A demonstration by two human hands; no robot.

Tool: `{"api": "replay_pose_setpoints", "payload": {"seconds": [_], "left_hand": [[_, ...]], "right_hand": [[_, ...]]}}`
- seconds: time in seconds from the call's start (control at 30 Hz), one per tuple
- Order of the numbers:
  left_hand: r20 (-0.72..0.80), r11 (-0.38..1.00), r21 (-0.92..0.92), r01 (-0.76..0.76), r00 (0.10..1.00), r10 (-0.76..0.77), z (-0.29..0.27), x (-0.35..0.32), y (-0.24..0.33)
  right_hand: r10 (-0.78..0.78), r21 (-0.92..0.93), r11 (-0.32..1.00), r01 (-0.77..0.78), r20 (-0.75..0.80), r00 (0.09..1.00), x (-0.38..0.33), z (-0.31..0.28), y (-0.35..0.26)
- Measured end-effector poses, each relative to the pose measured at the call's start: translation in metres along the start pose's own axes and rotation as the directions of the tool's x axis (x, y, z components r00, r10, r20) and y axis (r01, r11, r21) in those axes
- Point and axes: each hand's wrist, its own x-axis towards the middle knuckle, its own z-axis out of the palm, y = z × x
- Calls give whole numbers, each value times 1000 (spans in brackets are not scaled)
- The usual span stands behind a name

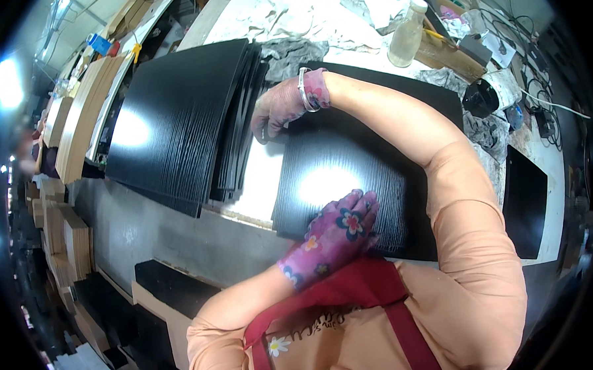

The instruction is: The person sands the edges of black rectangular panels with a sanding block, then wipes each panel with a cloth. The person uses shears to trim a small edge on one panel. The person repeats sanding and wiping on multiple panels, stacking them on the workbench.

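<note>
A black wood-grain panel (362, 162) lies flat in front of me on the table. My left hand (338, 233), in a purple flowered glove, is over its near edge with the fingers stretched out and close together. Reaching across the panel, my right hand (280, 113) wears a worn pink glove and a bracelet (305, 92). Its fingers curl downward at the gap beside a leaning stack of black panels (175, 124). Whatever those fingers may hold is hidden.
Crumpled white cloths (289, 16) cover the far table. A glass bottle (408, 34) stands at the back right, near a cardboard box (450, 56) and tangled cables. Another black panel (525, 201) lies at the right. Brown boards (88, 115) are stacked at the left.
</note>
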Motion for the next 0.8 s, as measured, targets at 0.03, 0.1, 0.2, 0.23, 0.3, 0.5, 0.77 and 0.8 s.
{"api": "replay_pose_setpoints", "payload": {"seconds": [0.03, 0.1, 0.2, 0.23, 0.3, 0.5, 0.77, 0.8], "left_hand": [[-27, 1000, -7, -5, 1000, 5, 2, 0, 0], [-55, 1000, -4, -19, 998, 19, 6, 1, -4], [-80, 999, 28, -44, 996, 47, 6, 3, -6], [-77, 998, 27, -62, 995, 64, 6, 4, -8], [-74, 996, 23, -90, 993, 92, 3, 7, -10], [-6, 999, -13, -51, 999, 51, 4, 7, -11], [147, 999, -48, 4, 989, 3, -7, 10, -7], [171, 999, -49, 8, 985, 1, -6, 11, -7]], "right_hand": [[54, 16, 998, -54, -7, 998, -2, -7, 1], [105, -2, 995, -105, -36, 994, -6, -21, 12], [168, 6, 986, -168, -68, 983, -5, -41, 37], [179, 35, 984, -176, -81, 981, -2, -47, 57], [178, -22, 983, -181, -110, 978, -4, -59, 73], [283, -133, 940, -315, -215, 935, -15, -85, 82], [322, -159, 843, -514, -615, 719, -52, -90, 111], [304, -146, 832, -535, -687, 660, -63, -86, 117]]}}
